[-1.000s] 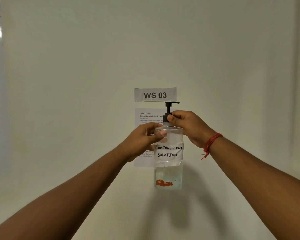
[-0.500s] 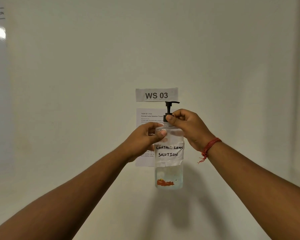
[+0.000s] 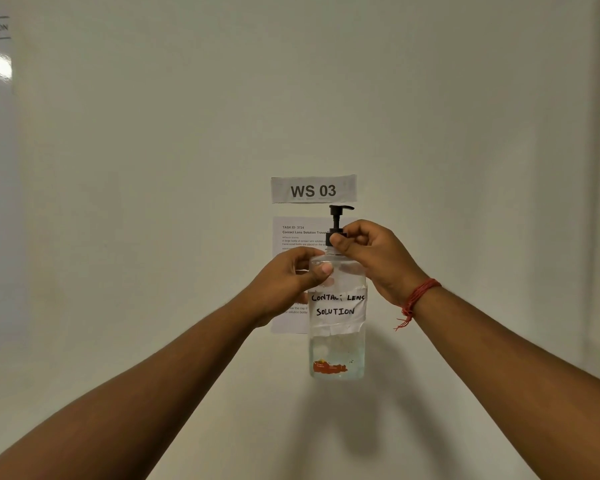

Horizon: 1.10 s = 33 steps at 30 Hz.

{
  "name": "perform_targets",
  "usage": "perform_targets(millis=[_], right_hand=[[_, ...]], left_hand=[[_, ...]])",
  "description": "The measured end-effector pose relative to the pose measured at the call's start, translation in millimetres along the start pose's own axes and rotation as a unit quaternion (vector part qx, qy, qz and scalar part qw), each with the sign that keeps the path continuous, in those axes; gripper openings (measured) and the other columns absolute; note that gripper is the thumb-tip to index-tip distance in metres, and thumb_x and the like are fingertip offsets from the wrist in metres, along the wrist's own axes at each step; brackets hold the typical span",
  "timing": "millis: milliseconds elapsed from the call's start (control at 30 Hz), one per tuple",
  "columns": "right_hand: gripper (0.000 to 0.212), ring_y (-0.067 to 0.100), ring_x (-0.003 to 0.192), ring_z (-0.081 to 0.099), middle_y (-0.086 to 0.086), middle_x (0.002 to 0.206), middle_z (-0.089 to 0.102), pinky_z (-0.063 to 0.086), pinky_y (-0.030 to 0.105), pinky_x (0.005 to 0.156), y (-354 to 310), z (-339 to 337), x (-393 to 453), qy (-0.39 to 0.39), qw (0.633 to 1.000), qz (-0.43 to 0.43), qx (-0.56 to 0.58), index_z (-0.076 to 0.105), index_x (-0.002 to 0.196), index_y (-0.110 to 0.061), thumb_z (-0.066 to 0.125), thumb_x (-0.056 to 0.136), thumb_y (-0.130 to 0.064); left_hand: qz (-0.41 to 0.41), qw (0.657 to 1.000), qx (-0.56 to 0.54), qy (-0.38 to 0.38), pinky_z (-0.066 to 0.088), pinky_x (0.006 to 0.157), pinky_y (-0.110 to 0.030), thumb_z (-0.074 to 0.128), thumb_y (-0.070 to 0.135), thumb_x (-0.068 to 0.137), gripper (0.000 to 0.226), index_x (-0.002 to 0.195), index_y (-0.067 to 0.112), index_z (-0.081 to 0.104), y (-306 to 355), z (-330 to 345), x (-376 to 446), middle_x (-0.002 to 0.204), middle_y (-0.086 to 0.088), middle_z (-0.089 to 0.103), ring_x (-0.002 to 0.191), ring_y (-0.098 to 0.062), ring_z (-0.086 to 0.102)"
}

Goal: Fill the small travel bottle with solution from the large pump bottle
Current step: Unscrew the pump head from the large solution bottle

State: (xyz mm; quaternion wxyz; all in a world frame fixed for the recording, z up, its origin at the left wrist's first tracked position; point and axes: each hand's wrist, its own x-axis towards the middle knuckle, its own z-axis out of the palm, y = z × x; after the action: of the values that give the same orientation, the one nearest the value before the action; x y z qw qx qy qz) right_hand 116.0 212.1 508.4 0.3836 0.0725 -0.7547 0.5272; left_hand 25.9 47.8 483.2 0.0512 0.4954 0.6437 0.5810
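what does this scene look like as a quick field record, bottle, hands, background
bottle: large clear pump bottle, upright, handwritten label "contact lens solution"
liquid: clear, fills the part below the label
pump: black pump head, spout pointing right
left hand: left hand grips the bottle shoulder
right hand: right hand, fingers pinch the black collar under the pump
wrist: red thread on right wrist
background: "WS 03" sign, task sheet
travel bottle: not in view

The large pump bottle (image 3: pixel 337 317) is upright in mid-air before a pale wall, clear plastic with a black pump head whose spout points right. A white taped label reads "CONTACT LENS SOLUTION", and clear liquid sits below it.
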Motion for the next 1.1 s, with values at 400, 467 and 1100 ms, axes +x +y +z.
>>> perform_targets(millis=[400, 467, 1100], right_hand=[[0.024, 0.028, 0.103, 0.068, 0.013, 0.109, 0.071, 0.058, 0.043, 0.086, 1.2, 0.5, -4.3, -0.037, 0.998, 0.026, 0.049, 0.067, 0.109, -0.009, 0.063, 0.094, -0.026], [0.028, 0.03, 0.103, 0.069, 0.016, 0.107, 0.071, 0.058, 0.047, 0.086, 2.8, 2.6, -3.6, -0.018, 0.998, 0.026, 0.053, 0.062, 0.108, -0.005, 0.068, 0.09, -0.026], [0.022, 0.027, 0.098, 0.069, 0.019, 0.104, 0.069, 0.058, 0.05, 0.085, 7.7, 6.4, -3.6, 0.002, 0.998, 0.015, 0.058, 0.059, 0.101, -0.008, 0.07, 0.089, -0.024]], left_hand=[[0.0, 1.0, -0.003, -0.002, 0.057, 0.092, -0.059, 0.069, 0.036, 0.093, 0.041, 0.127, 0.016, 0.06, -4.2, -1.1, -1.7, 0.119, -0.006, 0.072, 0.107, -0.021, 0.073], [0.0, 1.0, -0.001, 0.0, 0.057, 0.092, -0.059, 0.069, 0.036, 0.093, 0.04, 0.127, 0.016, 0.06, -4.8, -1.1, -1.4, 0.118, -0.006, 0.072, 0.107, -0.021, 0.073], [0.005, 1.0, 0.013, 0.009, 0.058, 0.092, -0.057, 0.068, 0.036, 0.094, 0.042, 0.129, 0.016, 0.059, -3.8, -0.6, -2.7, 0.119, -0.005, 0.072, 0.106, -0.019, 0.073]])
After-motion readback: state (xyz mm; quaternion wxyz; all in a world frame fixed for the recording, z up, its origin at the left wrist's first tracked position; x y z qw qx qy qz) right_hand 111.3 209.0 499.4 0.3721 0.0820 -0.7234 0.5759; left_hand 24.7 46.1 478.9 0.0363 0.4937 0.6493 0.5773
